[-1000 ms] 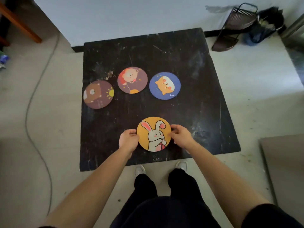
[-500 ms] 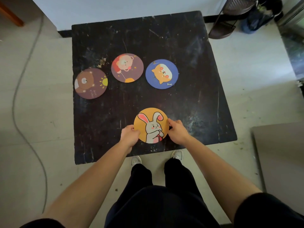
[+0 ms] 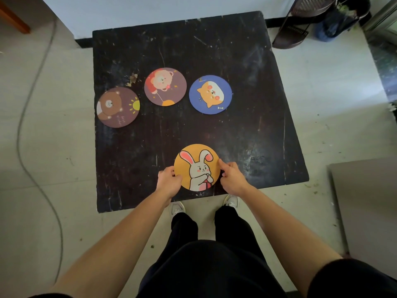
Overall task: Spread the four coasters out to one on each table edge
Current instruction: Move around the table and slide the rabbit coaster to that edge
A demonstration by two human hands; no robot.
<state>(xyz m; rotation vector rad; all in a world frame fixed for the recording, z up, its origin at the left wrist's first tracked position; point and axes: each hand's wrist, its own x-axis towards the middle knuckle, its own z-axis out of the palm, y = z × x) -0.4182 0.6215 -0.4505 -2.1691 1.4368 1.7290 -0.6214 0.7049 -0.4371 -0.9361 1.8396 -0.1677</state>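
Four round coasters lie on a dark square table (image 3: pixel 247 134). The orange rabbit coaster (image 3: pixel 196 162) sits close to the near edge, gripped on both sides: my left hand (image 3: pixel 168 182) holds its left rim and my right hand (image 3: pixel 232 178) its right rim. A brown bear coaster (image 3: pixel 118 106) lies at the left edge. A maroon coaster with a red-hooded bear (image 3: pixel 165 86) rests left of the middle. Right of it, near the middle, lies a blue cat coaster (image 3: pixel 210 94).
A grey cable (image 3: pixel 28 117) snakes over the floor on the left. A dark wire rack (image 3: pixel 300 20) and a bag (image 3: pixel 335 24) stand at the far right by the wall. A grey board (image 3: pixel 365 211) lies on the right. My feet are under the near edge.
The rabbit coaster has stayed near the front edge with both hands on its rim. The three other coasters have not moved. My head has shifted, so the table sits differently in view.
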